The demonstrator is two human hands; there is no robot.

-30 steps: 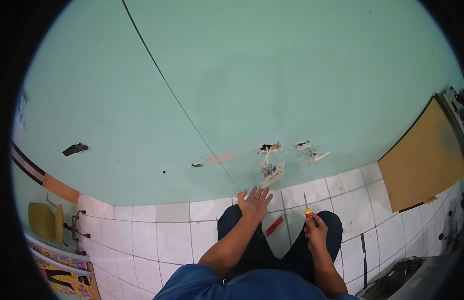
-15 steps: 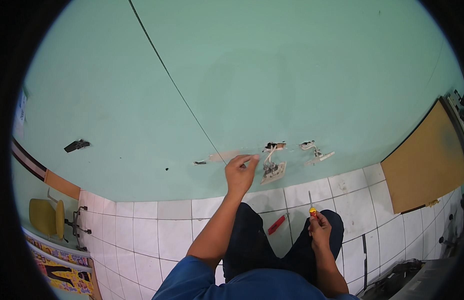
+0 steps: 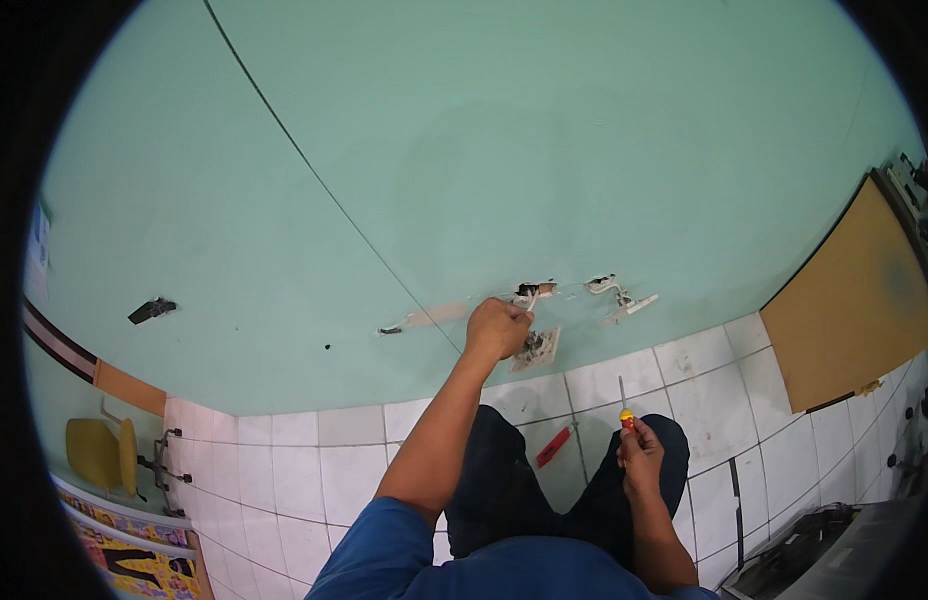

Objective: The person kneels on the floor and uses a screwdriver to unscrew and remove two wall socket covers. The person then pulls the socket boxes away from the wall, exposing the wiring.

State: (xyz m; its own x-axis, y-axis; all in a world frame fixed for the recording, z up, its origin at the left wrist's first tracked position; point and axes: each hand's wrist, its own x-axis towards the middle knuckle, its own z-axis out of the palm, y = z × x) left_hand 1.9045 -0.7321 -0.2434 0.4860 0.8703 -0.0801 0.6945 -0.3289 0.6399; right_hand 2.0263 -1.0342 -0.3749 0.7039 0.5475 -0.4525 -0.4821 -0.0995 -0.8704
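Observation:
My left hand (image 3: 496, 332) is raised to the green wall, its fingers closed on the white cable (image 3: 531, 301) between a ragged wall hole (image 3: 529, 290) and a white wall socket (image 3: 536, 351). The socket hangs out of the wall with its wired back showing; the fingertips partly hide the cable. Over my right knee, my right hand (image 3: 639, 458) grips a screwdriver (image 3: 626, 416) by its red and yellow handle, the shaft pointing up toward the wall. A red box cutter (image 3: 553, 447) lies on the floor between my legs.
Another socket (image 3: 629, 308) dangles by its cable to the right. A thin dark line (image 3: 334, 200) slants across the wall. A tan board (image 3: 854, 300) stands at the right, a yellow-green chair (image 3: 99, 455) at the far left. White tiles (image 3: 349, 480) cover the floor.
My left hand has moved right and slightly down, from empty space beside the cable onto it. The view has shifted a little. My right hand keeps the screwdriver in place.

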